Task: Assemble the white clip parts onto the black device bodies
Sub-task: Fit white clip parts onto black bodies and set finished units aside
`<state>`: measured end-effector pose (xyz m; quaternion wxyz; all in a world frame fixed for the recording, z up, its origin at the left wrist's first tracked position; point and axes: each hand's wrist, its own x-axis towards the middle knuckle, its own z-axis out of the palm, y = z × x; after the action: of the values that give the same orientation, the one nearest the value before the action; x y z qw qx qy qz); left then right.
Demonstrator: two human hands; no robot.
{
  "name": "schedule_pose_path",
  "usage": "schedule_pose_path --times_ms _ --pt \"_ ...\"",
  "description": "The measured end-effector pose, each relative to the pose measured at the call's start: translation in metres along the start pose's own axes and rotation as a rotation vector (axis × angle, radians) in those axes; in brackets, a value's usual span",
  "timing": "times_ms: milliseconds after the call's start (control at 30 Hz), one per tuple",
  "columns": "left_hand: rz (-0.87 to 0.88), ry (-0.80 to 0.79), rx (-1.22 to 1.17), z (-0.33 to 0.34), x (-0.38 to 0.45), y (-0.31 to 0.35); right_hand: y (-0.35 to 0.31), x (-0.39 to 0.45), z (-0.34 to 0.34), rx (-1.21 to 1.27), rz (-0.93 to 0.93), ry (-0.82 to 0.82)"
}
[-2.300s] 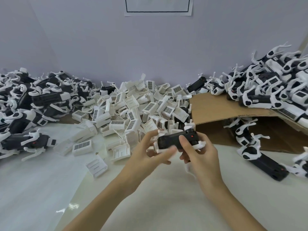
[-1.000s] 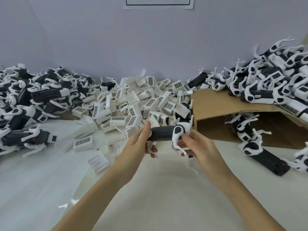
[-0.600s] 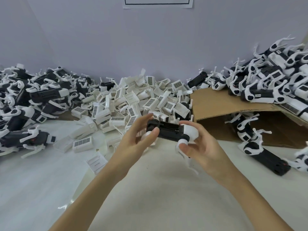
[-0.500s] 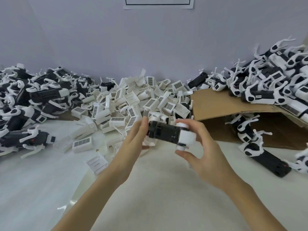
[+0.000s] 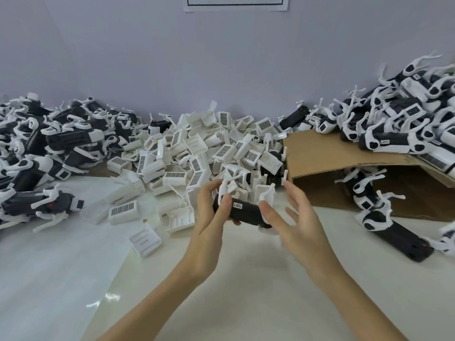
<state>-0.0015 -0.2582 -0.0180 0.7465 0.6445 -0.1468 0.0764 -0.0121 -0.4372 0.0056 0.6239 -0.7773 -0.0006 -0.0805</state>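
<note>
Over the white table, my left hand (image 5: 209,215) grips the left end of a black device body (image 5: 246,213) that lies level between both hands. White curved arms (image 5: 268,193) stick up from its two ends. My right hand (image 5: 299,220) is at the right end with its thumb against the body and its fingers spread and straight. Just behind the hands lies a heap of loose white clip parts (image 5: 209,148), several with barcode labels.
A pile of black-and-white devices (image 5: 49,143) fills the left side. A bent cardboard sheet (image 5: 327,153) at the right carries another pile of devices (image 5: 398,119). More lie under and before it, one (image 5: 394,232) near my right hand. A wall stands behind.
The device has been turned over in my hands and now lies lower, label side towards me. My right hand has loosened from gripping the right end, its fingers now spread.
</note>
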Motion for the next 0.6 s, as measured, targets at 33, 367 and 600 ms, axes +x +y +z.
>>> schedule_pose_path --times_ms 33,367,600 --pt "0.012 -0.004 -0.009 0.000 -0.001 -0.001 0.000 0.002 -0.003 0.026 0.037 -0.068" --pt "-0.025 -0.058 -0.019 -0.005 0.005 0.012 0.003 0.005 -0.002 0.453 0.083 -0.172" --pt "0.058 -0.093 0.139 -0.001 0.002 0.011 0.001 0.007 -0.006 0.473 0.018 -0.112"
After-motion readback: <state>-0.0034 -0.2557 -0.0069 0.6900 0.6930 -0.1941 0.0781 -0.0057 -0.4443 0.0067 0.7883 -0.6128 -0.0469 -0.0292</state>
